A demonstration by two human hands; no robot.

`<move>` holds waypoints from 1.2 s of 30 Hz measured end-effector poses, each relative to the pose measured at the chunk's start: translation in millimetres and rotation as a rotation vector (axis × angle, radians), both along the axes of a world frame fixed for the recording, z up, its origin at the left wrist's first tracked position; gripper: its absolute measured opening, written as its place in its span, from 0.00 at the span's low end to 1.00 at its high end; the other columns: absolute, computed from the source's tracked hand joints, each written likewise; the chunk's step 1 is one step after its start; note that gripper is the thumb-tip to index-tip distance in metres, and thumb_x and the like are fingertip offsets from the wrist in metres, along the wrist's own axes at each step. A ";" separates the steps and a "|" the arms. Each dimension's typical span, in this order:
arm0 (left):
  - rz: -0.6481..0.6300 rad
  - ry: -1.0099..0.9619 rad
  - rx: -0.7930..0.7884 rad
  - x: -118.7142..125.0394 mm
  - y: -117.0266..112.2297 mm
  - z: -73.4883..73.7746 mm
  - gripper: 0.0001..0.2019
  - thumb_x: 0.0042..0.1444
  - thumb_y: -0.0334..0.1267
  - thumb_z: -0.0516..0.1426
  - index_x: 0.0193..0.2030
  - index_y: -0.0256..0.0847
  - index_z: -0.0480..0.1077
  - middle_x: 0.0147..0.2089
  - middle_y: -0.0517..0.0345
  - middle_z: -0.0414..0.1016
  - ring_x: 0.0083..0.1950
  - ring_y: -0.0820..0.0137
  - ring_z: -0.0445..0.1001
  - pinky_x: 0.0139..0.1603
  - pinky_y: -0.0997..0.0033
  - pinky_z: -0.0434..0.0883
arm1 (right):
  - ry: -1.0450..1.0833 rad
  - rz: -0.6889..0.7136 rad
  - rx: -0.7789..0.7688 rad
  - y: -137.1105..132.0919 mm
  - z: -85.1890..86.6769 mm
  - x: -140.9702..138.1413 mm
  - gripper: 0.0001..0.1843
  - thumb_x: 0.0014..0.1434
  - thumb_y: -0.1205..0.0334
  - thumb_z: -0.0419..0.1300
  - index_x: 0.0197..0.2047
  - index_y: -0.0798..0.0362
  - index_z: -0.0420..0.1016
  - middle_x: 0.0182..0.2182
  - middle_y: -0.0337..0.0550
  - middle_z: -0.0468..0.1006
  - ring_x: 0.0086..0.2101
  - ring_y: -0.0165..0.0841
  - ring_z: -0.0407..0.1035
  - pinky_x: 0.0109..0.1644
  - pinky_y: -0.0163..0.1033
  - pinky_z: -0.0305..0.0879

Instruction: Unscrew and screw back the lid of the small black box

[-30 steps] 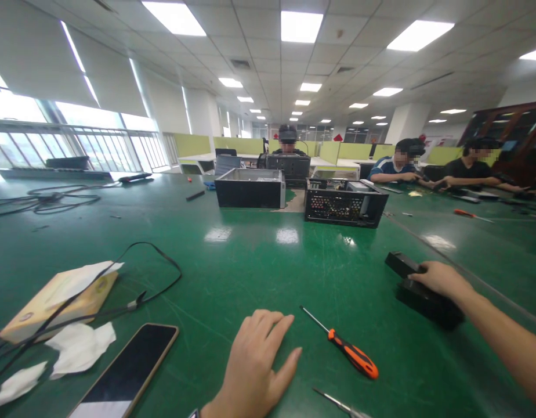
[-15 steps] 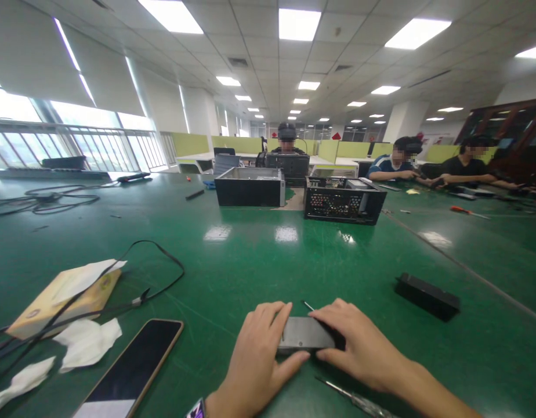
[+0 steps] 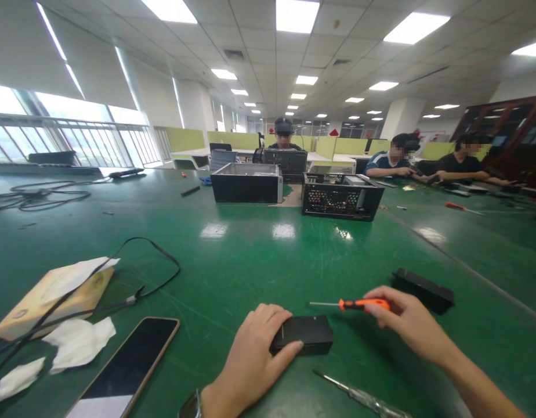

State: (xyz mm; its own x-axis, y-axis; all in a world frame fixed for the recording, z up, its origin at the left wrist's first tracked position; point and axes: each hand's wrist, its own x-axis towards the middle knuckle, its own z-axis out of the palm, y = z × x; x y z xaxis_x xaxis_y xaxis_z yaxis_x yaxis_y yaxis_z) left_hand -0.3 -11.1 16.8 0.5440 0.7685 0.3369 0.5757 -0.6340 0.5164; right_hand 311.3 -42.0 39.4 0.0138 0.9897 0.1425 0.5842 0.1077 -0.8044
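A small black rectangular box (image 3: pixel 309 335) lies on the green tabletop, and my left hand (image 3: pixel 262 351) grips its left end with the thumb in front and the fingers behind. To the right of it, my right hand (image 3: pixel 401 319) holds an orange-and-black screwdriver (image 3: pixel 359 304) by the handle, its shaft pointing left just beyond the box. Nearer to me lies a second screwdriver with a clear handle (image 3: pixel 359 396). Past my right hand rests a longer black block (image 3: pixel 423 289).
A phone (image 3: pixel 131 366), crumpled tissues (image 3: pixel 79 341), a tissue pack (image 3: pixel 54 296) and a black cable (image 3: pixel 180 267) lie at left. Two open computer cases (image 3: pixel 246 188) stand farther back. Across the table several people (image 3: pixel 390 159) sit. Another orange screwdriver (image 3: pixel 457 206) lies far right.
My right hand has let go of the box's right end and moved right, now lifting the orange screwdriver that lay behind it. My left hand stays on the box.
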 end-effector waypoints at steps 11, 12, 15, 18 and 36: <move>-0.044 -0.047 0.022 2.8 -3.6 2.4 0.14 0.59 0.40 0.61 0.50 0.42 0.69 0.48 0.49 0.74 0.47 0.57 0.72 0.48 0.55 0.72 | 0.476 -0.155 0.169 1.3 -9.3 -4.4 0.13 0.59 0.50 0.61 0.34 0.52 0.74 0.16 0.33 0.64 0.19 0.29 0.59 0.24 0.36 0.57; -0.046 -0.044 0.025 2.6 -3.7 2.5 0.14 0.59 0.40 0.61 0.50 0.42 0.69 0.48 0.49 0.74 0.47 0.57 0.72 0.48 0.55 0.72 | 0.464 -0.157 0.173 1.0 -9.6 -3.9 0.13 0.59 0.50 0.60 0.35 0.52 0.73 0.16 0.32 0.64 0.19 0.29 0.58 0.24 0.36 0.56; -0.044 -0.037 0.033 2.2 -4.0 2.9 0.14 0.58 0.40 0.61 0.50 0.42 0.69 0.48 0.49 0.74 0.47 0.57 0.72 0.48 0.55 0.72 | 0.378 -0.149 0.202 -0.4 -12.0 1.0 0.13 0.61 0.50 0.59 0.36 0.52 0.73 0.17 0.32 0.63 0.20 0.28 0.58 0.25 0.35 0.56; -0.044 -0.032 0.031 2.0 -3.9 3.1 0.13 0.58 0.39 0.61 0.50 0.41 0.69 0.47 0.49 0.74 0.47 0.58 0.72 0.47 0.55 0.72 | 0.229 -0.138 0.239 -1.8 -12.7 6.6 0.13 0.62 0.51 0.57 0.37 0.51 0.73 0.20 0.33 0.64 0.21 0.29 0.59 0.26 0.36 0.57; -0.052 -0.024 -0.011 0.9 -2.6 -1.5 0.16 0.59 0.40 0.61 0.52 0.42 0.68 0.50 0.51 0.73 0.49 0.58 0.70 0.50 0.55 0.70 | -0.492 0.126 0.412 10.5 106.7 -75.0 0.11 0.63 0.54 0.57 0.40 0.49 0.78 0.32 0.39 0.81 0.32 0.33 0.73 0.37 0.37 0.64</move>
